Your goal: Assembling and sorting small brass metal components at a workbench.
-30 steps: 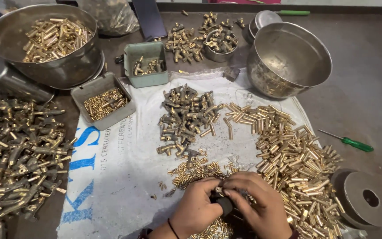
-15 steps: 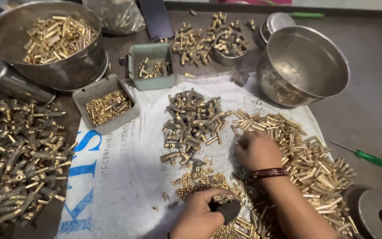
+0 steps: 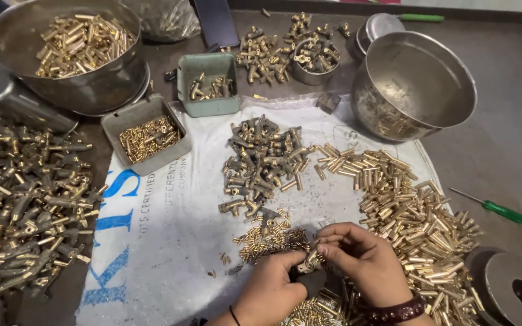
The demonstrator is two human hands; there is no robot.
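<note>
A small brass fitting [image 3: 308, 261] is pinched between the fingertips of the left hand [image 3: 271, 290] and the right hand [image 3: 364, 262], low in the view. It is short, dull gold and tilted. It sits just above a scatter of tiny brass pins [image 3: 271, 237] on a white sack [image 3: 170, 241].

A white sack [image 3: 170, 241] with blue lettering covers the table middle. On it lie a heap of brass fittings [image 3: 261, 163] and, to its right, a spread of brass tubes [image 3: 412, 211]. A grey tray [image 3: 146, 136] and a green box [image 3: 208, 81] hold small parts. A full steel bowl [image 3: 67, 51] stands far left, an empty one [image 3: 415, 84] far right. A green screwdriver [image 3: 495, 208] lies on bare table at right.
</note>
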